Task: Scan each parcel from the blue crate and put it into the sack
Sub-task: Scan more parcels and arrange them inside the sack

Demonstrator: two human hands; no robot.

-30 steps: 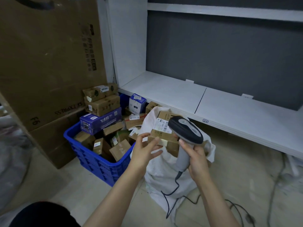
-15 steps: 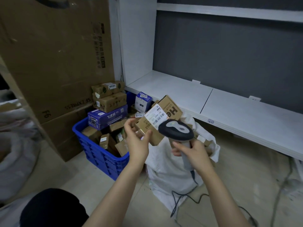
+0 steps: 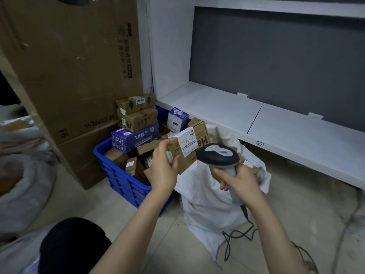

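My left hand [image 3: 165,168] grips a brown cardboard parcel [image 3: 194,144] with a white barcode label, held up between the crate and the sack. My right hand [image 3: 236,177] holds a black and grey barcode scanner [image 3: 217,156] by its handle, its head just right of the label. The blue crate [image 3: 120,179] on the floor at left is piled with several parcels, among them a purple box [image 3: 134,138]. The white sack [image 3: 207,200] stands open beneath my hands, with brown parcels showing inside.
A tall SF Express carton [image 3: 69,76] leans behind the crate. A low white shelf [image 3: 256,119] runs along the right behind the sack. The scanner cable [image 3: 235,237] trails over the floor. White sacks [image 3: 21,175] lie at far left. My dark-clad knee [image 3: 71,246] is at bottom left.
One second ago my left hand was open over the sack; it has since picked up a parcel and holds it level with the scanner. The scanner head has swung toward the label.
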